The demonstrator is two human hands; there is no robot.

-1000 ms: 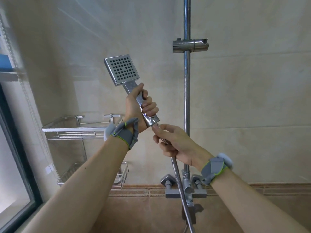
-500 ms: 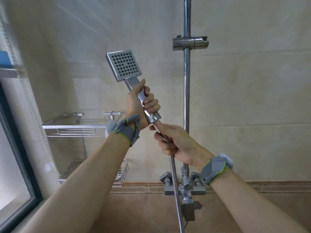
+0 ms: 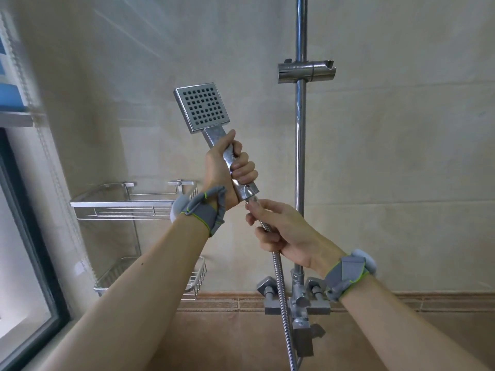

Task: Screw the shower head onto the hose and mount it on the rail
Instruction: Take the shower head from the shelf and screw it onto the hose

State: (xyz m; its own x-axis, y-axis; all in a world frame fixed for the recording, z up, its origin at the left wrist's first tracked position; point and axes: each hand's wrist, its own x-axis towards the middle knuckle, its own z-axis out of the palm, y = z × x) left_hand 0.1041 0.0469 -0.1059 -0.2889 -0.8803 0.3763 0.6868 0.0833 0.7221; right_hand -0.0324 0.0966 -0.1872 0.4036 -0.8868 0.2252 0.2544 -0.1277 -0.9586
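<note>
A chrome shower head (image 3: 202, 107) with a square perforated face points up and left, its handle gripped in my left hand (image 3: 227, 170). Right below the handle's end, my right hand (image 3: 278, 228) is closed around the top of the ribbed metal hose (image 3: 281, 290), thumb and forefinger pinching the hose nut where it meets the handle. The hose hangs down from my fist to the frame's lower edge. To the right stands the vertical chrome rail (image 3: 300, 145), with its holder bracket (image 3: 306, 72) high up and nothing in it.
A chrome mixer tap (image 3: 297, 298) sits at the foot of the rail. Two wire shelves (image 3: 126, 207) hang on the tiled wall at left. A window frame (image 3: 34, 263) runs down the far left edge.
Both hands have lifted the shower head and hose slightly up and to the right, toward the rail. My right fingers have shifted on the nut at the handle's end.
</note>
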